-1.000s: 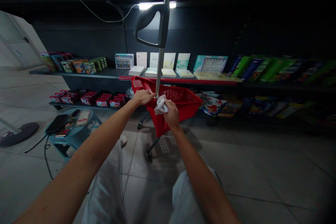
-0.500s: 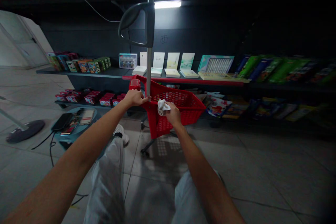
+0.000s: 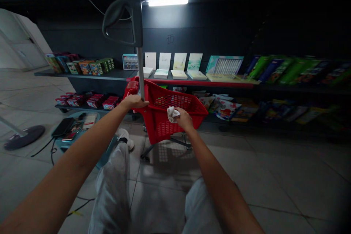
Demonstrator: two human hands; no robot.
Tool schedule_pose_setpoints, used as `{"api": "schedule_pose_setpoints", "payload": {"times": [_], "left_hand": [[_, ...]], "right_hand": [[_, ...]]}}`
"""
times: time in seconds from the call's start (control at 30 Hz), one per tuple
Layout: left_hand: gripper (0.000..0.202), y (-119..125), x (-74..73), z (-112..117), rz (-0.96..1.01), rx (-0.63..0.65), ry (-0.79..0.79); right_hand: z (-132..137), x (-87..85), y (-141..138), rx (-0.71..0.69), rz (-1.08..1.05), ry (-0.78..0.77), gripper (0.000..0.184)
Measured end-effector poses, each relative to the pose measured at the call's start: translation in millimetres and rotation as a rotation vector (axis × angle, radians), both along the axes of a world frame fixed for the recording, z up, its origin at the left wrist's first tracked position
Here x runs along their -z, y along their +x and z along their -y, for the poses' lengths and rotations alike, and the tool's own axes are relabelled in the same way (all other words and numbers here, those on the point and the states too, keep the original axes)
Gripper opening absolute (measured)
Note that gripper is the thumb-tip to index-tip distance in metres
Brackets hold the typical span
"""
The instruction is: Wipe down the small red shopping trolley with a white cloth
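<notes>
The fingers [image 3: 140, 103] of the person's left hand [image 3: 134, 101] curl closed over the top rim of a red mesh shopping basket [image 3: 164, 129], just beside the metal pole [image 3: 140, 69] that rises from it. The fingers [image 3: 181, 112] of the right hand [image 3: 185, 119] are bunched around a crumpled white cloth [image 3: 172, 114], which they press against the basket's upper edge well to the right of the left hand; whether the cloth touches the inside or the outside of the wall is hard to tell. The basket sits tilted on a wheeled metal frame [image 3: 146, 154] on the grey tile floor [image 3: 161, 204], in front of the person's knees in white trousers [image 3: 112, 186]. A black loop handle [image 3: 136, 22] is fixed high on the pole. Behind the basket, a dark shelf [image 3: 82, 74] carries boxed goods and a row of pale cards [image 3: 178, 62], with red boxes [image 3: 94, 101] on a lower shelf. To the left, a phone [image 3: 63, 126] lies on a low blue stool [image 3: 71, 145], near the round dark base of a stand [image 3: 24, 137].
</notes>
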State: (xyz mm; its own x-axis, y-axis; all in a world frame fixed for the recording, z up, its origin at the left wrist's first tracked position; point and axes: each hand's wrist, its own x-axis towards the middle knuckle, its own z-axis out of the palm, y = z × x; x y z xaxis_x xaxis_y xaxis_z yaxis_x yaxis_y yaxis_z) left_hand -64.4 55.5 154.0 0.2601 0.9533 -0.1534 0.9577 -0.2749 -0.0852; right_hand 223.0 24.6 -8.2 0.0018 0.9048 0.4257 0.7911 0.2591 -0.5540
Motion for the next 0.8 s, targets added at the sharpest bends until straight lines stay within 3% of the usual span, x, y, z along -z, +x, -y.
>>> {"api": "schedule_pose_setpoints", "payload": {"times": [0.3,0.47,0.67,0.8], "left_hand": [[0.071,-19.7,-1.2,-0.4,-0.035,-0.089,0.099],[0.069,-19.7,-2.2,0.3,-0.040,-0.091,0.123],[0.070,-17.8,-2.6,2.3,-0.030,-0.091,0.105],[0.070,-16.3,-3.2,4.7,0.000,-0.092,0.105]], "right_hand": [[8.3,-1.8,26.1,0.109,0.125,-0.081,0.034],[9.2,-6.5,65.9,0.149,0.096,-0.223,0.034],[9.9,-2.7,115.8,0.321,-0.012,-0.374,0.034],[14.3,-3.7,112.0,0.401,0.051,-0.354,0.032]]}}
